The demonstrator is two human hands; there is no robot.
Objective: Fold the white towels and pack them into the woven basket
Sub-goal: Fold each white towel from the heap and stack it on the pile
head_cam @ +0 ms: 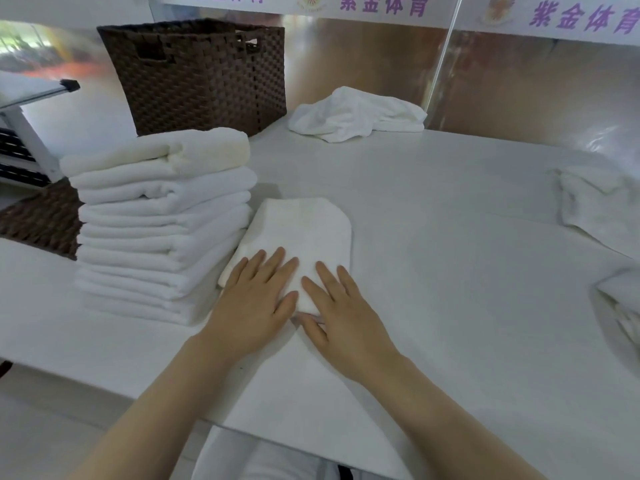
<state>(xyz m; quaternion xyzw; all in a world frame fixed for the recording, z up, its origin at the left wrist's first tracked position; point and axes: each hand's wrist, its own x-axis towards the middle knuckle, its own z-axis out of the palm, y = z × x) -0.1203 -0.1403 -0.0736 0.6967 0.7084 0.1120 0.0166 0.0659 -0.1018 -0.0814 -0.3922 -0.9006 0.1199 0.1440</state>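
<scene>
1. Head view: I see the left hand and the right hand both flat, fingers straight, pressing the folded towel on the table.
2. Left of the left hand stands the towel stack.
3. Beyond the stack, far from both hands, is the woven basket; a crumpled towel lies beside it.

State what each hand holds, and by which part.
Nothing is gripped. The left hand and right hand lie flat, pressing the near end of the folded towel.
</scene>
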